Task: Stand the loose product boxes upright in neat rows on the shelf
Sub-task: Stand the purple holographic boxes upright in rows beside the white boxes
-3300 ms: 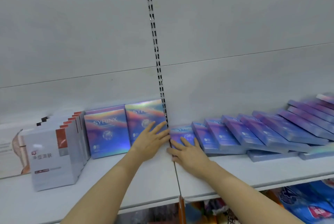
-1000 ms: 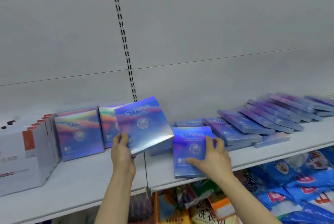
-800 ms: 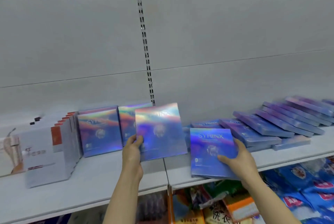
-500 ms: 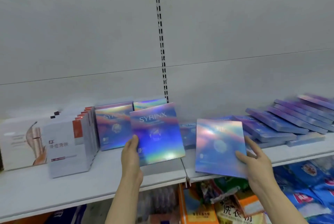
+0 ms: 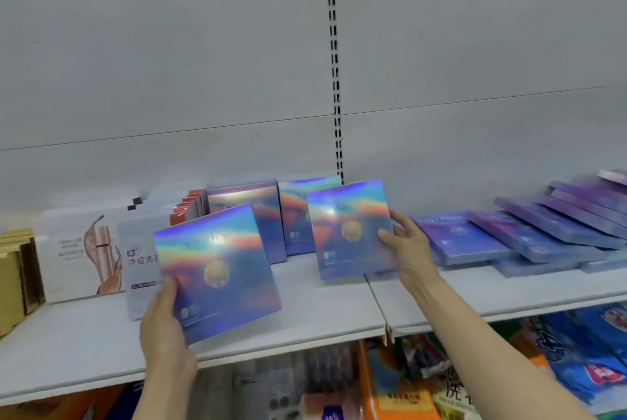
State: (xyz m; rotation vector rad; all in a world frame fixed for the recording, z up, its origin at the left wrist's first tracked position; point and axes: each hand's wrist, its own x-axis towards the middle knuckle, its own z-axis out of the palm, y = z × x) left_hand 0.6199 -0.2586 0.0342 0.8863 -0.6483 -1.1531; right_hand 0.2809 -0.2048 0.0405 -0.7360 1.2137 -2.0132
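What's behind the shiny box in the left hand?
Behind the shiny box in the left hand stand white boxes and another upright shiny box; their covered parts can't be seen.

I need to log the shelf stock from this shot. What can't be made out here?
- Fallen purple boxes, head view: the row is cut off by the right edge, count unknown.
- Standing holographic boxes: the box in the left hand covers them.
- Held box, right hand: glare washes out its print.

Retail shop aisle, white slotted shelving (image 5: 101,345), rows of boxed cosmetics (image 5: 481,243), packaged goods below (image 5: 400,385)
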